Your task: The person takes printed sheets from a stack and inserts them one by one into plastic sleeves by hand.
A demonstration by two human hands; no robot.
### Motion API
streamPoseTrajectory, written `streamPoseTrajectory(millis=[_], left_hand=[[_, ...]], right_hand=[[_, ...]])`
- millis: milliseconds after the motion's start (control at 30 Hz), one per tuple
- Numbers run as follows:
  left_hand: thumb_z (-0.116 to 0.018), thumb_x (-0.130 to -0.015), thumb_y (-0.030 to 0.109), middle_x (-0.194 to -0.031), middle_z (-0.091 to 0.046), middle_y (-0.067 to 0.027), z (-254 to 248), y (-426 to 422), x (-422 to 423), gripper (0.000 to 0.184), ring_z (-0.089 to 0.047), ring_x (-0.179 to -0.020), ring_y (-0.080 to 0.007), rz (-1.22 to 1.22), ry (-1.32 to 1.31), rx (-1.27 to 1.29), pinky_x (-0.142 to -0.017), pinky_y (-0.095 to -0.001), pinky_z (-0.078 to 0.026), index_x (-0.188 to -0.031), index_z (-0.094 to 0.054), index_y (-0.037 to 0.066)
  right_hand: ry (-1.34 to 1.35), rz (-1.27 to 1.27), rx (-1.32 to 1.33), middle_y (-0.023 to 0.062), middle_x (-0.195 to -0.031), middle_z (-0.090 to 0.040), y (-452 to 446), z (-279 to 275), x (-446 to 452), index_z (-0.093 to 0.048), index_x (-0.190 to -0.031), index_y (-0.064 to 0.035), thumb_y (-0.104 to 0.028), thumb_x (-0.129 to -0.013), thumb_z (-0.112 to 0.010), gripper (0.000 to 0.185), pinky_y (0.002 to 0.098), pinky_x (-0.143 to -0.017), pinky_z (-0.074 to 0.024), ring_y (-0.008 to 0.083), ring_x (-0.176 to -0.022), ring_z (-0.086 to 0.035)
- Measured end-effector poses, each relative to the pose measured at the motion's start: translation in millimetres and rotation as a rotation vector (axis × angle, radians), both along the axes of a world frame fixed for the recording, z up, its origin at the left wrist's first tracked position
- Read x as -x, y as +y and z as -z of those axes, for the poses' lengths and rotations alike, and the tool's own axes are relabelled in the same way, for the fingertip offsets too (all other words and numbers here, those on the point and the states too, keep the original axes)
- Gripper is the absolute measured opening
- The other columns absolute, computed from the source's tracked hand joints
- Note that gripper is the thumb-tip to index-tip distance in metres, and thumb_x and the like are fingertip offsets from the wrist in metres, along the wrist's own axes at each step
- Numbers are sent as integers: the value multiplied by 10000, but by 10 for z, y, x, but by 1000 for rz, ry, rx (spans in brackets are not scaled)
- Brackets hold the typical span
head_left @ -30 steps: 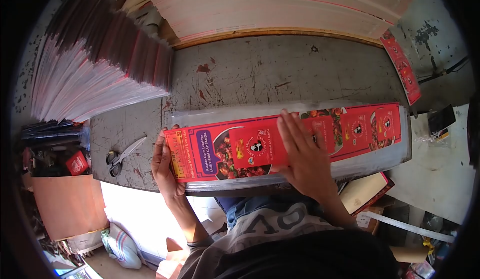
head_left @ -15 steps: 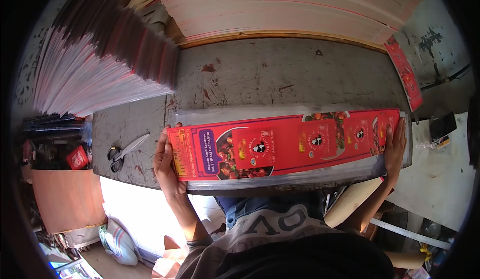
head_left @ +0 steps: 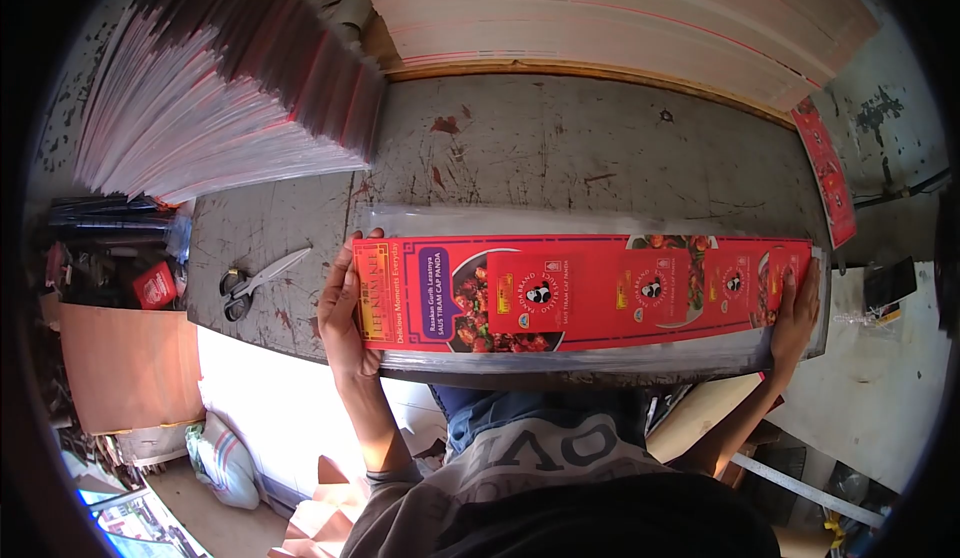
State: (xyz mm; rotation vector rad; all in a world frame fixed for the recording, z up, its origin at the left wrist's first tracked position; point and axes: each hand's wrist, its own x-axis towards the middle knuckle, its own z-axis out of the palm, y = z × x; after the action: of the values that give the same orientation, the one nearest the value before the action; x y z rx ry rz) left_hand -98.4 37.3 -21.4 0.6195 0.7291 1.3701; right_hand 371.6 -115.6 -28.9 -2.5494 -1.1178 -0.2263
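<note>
R hand (head_left: 794,320) moved to card (head_left: 592,295) R end; L hand (head_left: 345,316) at L; can't tell grips. Prob. bendy: hold ends.

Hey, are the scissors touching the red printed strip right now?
Apart. The head view shows bare tabletop between the scissors and the strip's left end, with the left hand lying along that end.
</note>
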Motion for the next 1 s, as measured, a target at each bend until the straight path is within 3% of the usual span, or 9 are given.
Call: streamPoseTrajectory(millis=[1000], left_hand=[[-359,-916,41,-1286,-416,-245,16,5,13,407,-499,-1136,-264,20,31,-31,-903,-362,-484,-1299,-294,-81]], right_hand=[[-79,-18,-20,149,-1376,-356,-4,31,-14,-337,-1340,-29,-414,-923,-363,568,387,-1042,-219,291,-1274,-326]])
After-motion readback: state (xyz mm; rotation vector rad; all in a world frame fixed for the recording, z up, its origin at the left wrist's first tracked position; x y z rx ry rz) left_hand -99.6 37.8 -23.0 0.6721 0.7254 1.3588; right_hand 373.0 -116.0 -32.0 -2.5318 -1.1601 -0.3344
